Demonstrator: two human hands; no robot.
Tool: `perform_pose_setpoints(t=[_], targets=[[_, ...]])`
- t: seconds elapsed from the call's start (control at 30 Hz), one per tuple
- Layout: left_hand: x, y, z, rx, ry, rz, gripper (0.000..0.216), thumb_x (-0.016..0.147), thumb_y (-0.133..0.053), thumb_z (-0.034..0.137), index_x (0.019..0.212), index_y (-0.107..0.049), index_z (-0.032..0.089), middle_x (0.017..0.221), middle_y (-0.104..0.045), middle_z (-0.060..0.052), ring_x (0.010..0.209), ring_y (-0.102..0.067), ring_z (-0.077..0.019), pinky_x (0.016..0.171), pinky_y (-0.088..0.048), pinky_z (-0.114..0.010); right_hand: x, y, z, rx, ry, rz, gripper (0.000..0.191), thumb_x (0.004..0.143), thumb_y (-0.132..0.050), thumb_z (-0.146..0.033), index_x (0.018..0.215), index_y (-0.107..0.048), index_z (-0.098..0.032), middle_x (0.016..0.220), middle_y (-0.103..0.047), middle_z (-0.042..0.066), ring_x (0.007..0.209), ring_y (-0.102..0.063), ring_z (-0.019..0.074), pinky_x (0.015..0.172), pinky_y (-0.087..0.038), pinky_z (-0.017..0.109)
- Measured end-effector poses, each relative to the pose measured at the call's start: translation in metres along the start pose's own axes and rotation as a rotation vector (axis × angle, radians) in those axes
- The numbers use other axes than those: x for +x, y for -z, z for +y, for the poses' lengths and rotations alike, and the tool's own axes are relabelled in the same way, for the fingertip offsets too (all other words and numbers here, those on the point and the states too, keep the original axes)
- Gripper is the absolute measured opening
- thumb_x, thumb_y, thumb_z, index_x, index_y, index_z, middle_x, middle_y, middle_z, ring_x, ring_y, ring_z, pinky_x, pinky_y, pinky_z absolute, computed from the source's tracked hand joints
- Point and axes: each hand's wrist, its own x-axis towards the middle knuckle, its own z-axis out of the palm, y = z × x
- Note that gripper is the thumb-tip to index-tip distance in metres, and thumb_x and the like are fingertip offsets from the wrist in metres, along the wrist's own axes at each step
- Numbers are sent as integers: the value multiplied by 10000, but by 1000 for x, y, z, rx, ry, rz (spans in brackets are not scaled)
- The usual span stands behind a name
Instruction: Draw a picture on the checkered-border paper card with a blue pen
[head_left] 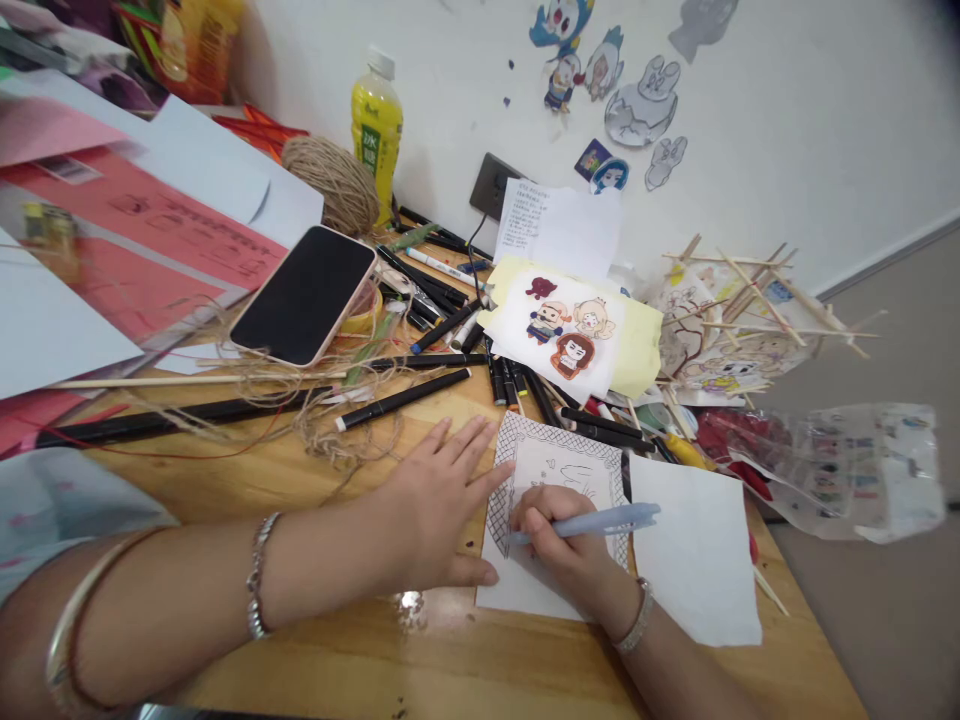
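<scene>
A light blue pen is gripped in my right hand, its tip down on a sheet of drawing paper. That sheet carries a crosshatched border and line drawings inside it, partly covered by my hand. My left hand lies flat with fingers spread, its index fingertip and thumb on the sheet's left edge and the rest over the wooden table. A blank white sheet lies just to the right of the drawing.
Several markers lie scattered behind my hands. A phone, a twine ball and a yellow drink bottle are at the back left. Sticker-like drawings lie behind the paper. A stick frame and plastic packaging stand right.
</scene>
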Motion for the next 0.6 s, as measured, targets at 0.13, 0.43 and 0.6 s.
perform_pose_setpoints(t=[0.13, 0.43, 0.6], targets=[[0, -1, 0, -29, -2, 9, 962, 748, -595, 715, 1497, -328, 174, 1574, -37, -216, 1468, -8, -389, 1148, -51, -599, 1, -1, 0, 36, 11, -42, 323, 870, -440, -265, 562, -350, -230, 511, -465, -13, 513, -475, 139, 504, -377, 267], [1, -3, -2, -43, -3, 21, 970, 733, -610, 713, 1492, -342, 172, 1573, -50, -213, 1469, -10, -384, 1146, -46, -604, 1, 0, -1, 18, 11, -39, 306, 859, -451, -223, 557, -403, -218, 525, -486, -14, 518, -483, 141, 516, -370, 268], [2, -2, 0, -70, 7, 38, 969, 713, -653, 688, 1481, -368, 171, 1569, -80, -217, 1465, -22, -398, 1142, -61, -618, -2, 1, 6, 138, 30, 255, 304, 913, -471, -250, 617, -524, -207, 580, -560, -17, 571, -546, 144, 582, -437, 270]])
